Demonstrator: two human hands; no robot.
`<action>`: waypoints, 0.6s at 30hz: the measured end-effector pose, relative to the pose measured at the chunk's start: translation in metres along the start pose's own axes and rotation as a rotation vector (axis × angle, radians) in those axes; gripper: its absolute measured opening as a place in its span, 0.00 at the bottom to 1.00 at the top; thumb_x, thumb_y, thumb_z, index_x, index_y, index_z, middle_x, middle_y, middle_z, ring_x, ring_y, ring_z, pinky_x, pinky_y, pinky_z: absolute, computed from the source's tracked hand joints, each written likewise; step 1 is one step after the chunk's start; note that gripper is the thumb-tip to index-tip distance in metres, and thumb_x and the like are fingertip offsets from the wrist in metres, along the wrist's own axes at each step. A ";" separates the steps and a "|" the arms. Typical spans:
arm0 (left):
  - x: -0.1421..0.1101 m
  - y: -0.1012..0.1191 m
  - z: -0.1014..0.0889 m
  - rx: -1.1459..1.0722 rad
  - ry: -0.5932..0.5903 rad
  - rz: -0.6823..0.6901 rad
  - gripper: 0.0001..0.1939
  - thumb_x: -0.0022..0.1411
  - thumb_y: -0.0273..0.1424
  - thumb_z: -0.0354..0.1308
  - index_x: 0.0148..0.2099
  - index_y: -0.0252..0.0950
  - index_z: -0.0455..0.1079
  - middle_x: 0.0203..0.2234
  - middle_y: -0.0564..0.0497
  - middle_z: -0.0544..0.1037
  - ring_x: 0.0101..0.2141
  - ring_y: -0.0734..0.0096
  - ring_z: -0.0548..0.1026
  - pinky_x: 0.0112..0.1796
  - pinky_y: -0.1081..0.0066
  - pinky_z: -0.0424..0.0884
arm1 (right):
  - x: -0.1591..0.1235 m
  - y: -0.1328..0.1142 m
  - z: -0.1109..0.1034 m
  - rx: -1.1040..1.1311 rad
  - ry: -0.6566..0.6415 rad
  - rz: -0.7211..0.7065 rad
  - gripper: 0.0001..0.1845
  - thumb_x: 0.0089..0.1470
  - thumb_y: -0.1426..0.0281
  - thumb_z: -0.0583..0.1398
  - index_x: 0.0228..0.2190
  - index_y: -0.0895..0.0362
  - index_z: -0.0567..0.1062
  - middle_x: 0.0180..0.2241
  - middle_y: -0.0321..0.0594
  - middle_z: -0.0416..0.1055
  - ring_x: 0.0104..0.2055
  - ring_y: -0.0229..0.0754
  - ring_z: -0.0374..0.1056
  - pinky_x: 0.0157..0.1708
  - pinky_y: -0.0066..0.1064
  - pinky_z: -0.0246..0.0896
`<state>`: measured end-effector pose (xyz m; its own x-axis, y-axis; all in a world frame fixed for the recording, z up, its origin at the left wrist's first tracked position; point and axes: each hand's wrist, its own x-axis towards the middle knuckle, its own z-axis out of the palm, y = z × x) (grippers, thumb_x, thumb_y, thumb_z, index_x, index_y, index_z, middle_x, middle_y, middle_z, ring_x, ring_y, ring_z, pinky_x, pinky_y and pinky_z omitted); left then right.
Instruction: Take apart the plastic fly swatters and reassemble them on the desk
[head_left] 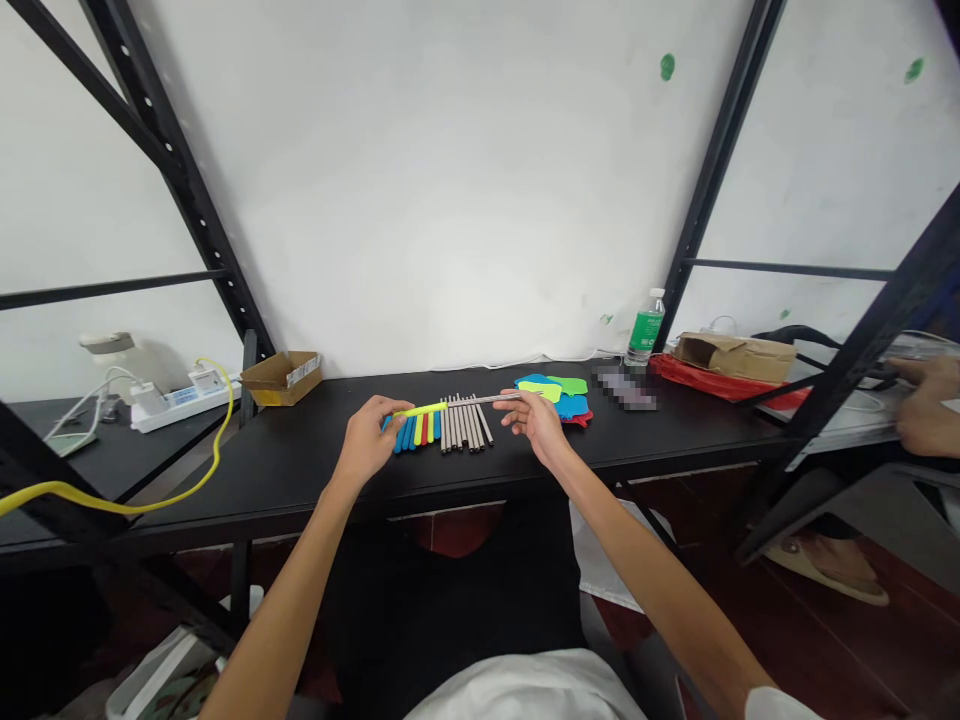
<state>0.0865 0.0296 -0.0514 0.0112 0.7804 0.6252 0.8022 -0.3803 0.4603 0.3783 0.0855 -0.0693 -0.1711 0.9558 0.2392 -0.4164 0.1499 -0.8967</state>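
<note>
White shirt cloth (525,690) and black trousers (457,610) lie nearest, with the matte black desk (292,455) just beyond the wearer's lap, so the work sits within easy reach of both arms. Left hand (369,437) has its fingers closed round the outer end of a slim bright-yellow handle (424,409), seemingly to steady it. Right hand (534,420) appears to pinch a thin grey metal rod (487,399) between thumb and first finger, the remaining fingers loosely spread. Handle and rod run almost in one line, left to right, above the desk and meet between the hands; how deep the rod goes in, I cannot tell. Holding each part towards its far end probably leaves that joint free and visible. Below, to the left, blue, yellow and red handles (408,433) lie side by side; next to them on the right, grey tubes (453,430) form a slightly fanned row, both likely sorted by kind for quick picking. Farther right, flat blue, green, yellow and red pieces (572,405) overlap in a pile. An open brown cardboard box (279,388) stands far left, a clear green-labelled bottle (646,332) far right, both apart from the hands.
</note>
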 end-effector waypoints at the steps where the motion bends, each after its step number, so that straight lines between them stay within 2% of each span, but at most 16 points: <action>1: 0.000 0.002 0.000 0.004 0.000 0.005 0.16 0.64 0.35 0.51 0.47 0.39 0.78 0.42 0.46 0.77 0.41 0.61 0.75 0.41 0.66 0.69 | 0.000 -0.001 0.000 0.005 0.003 -0.001 0.17 0.54 0.59 0.59 0.37 0.58 0.80 0.35 0.47 0.81 0.25 0.38 0.72 0.19 0.24 0.57; 9: -0.001 0.006 -0.001 0.038 0.000 -0.004 0.16 0.65 0.35 0.51 0.48 0.40 0.78 0.42 0.46 0.77 0.42 0.61 0.75 0.43 0.66 0.69 | -0.001 -0.002 0.001 0.012 0.034 0.007 0.16 0.54 0.60 0.58 0.36 0.58 0.80 0.34 0.47 0.81 0.24 0.38 0.71 0.19 0.24 0.56; 18: -0.002 0.016 0.004 0.012 -0.022 -0.006 0.16 0.64 0.35 0.51 0.46 0.39 0.78 0.41 0.46 0.78 0.42 0.60 0.75 0.45 0.65 0.70 | 0.004 0.008 -0.005 0.020 0.074 0.043 0.17 0.54 0.59 0.58 0.35 0.59 0.79 0.33 0.47 0.81 0.23 0.37 0.70 0.19 0.25 0.56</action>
<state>0.1014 0.0236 -0.0481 0.0196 0.7936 0.6082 0.8093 -0.3698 0.4565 0.3789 0.0914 -0.0775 -0.1230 0.9773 0.1722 -0.4285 0.1042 -0.8975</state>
